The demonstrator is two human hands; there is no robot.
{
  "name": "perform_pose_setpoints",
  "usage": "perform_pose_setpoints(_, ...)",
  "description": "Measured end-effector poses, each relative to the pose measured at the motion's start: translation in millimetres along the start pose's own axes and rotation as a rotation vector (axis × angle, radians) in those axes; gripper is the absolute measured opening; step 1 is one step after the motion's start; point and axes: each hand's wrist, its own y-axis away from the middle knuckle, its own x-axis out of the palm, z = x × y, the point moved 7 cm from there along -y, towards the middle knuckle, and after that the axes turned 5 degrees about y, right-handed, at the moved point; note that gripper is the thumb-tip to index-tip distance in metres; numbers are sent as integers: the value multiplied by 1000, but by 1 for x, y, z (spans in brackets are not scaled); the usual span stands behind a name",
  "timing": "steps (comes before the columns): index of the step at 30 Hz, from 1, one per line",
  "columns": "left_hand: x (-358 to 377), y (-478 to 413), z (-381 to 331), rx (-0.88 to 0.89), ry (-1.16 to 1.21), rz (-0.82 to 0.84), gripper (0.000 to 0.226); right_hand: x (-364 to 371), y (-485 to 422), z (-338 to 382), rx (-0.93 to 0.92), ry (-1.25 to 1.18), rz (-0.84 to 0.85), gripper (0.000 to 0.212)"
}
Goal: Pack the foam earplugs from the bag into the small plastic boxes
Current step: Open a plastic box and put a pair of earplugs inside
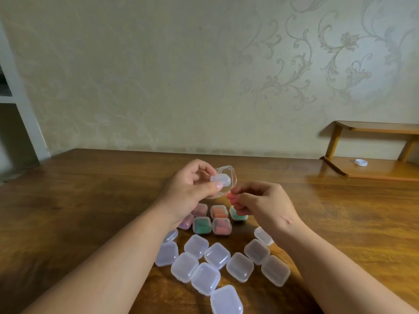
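Head view, starting closest at 6 o'clock: a loose scatter of empty boxes, lids down, lies on the worktop between the two forearms. Just beyond them, towards 12 o'clock, stand two short rows of filled boxes showing green, orange and pink foam through their walls; some of them are partly hidden under the hands. Above those rows both hands are lifted off the wood and nearly meet. The left hand pinches a clear box between thumb and curled fingers, a thin clear flap with a reddish edge standing behind it; whether that flap is the box's raised lid I cannot tell. The right hand pinches a pink earplug at its fingertips, only the stub showing, its length seeming to run from 5 o'clock up to 11 o'clock. That is the relation that matters: the earplug sits just beside the clear box, at about 5 o'clock from it, and the box's opening appears to face the right hand, so the right hand is the nearer one and a short push towards 11 o'clock should seat the foam inside. No bag shows anywhere. Farther off at 2 o'clock a low wooden shelf carries a small white ring.
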Motion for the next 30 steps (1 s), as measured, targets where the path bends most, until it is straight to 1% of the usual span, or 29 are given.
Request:
perform_pose_setpoints(2, -2, -1, 1, 1, 9, -4, 22, 1, 2, 0, 23, -69, 20, 20)
perform_pose_setpoints(6, 1, 0, 0, 13, -32, 4, 24, 5, 5, 1, 36, -164, 58, 18)
perform_pose_setpoints(9, 4, 3, -4, 27, -92, 4, 22, 7, 5, 1, 22, -143, 74, 20)
perform_pose_setpoints(13, 7, 3, -6, 60, -207, 30, 22, 6, 6, 0, 18, -75, 63, 14)
perform_pose_setpoints(16, 8, 2, -8, 88, -298, 39, 24, 5, 5, 1, -7, -24, 51, 11)
perform_pose_setpoints(18, 9, 3, -8, 88, -314, 63, 31, 5, 5, 3, -31, 18, 41, 10)
perform_pose_setpoints(20, 11, 4, -8, 81, -314, 96, 43, 5, 6, 4, -42, 24, 40, 10)
perform_pose_setpoints(22, 13, 5, -8, 78, -266, 119, 52, 4, 6, 4, -25, -27, 37, 13)
perform_pose_setpoints(26, 12, 4, -9, 88, -152, 113, 48, 3, 5, 2, 41, -99, 17, 27)
perform_pose_setpoints(30, 12, 4, -7, 78, -38, 118, 48, 4, 5, 0, 73, -148, 21, 28)
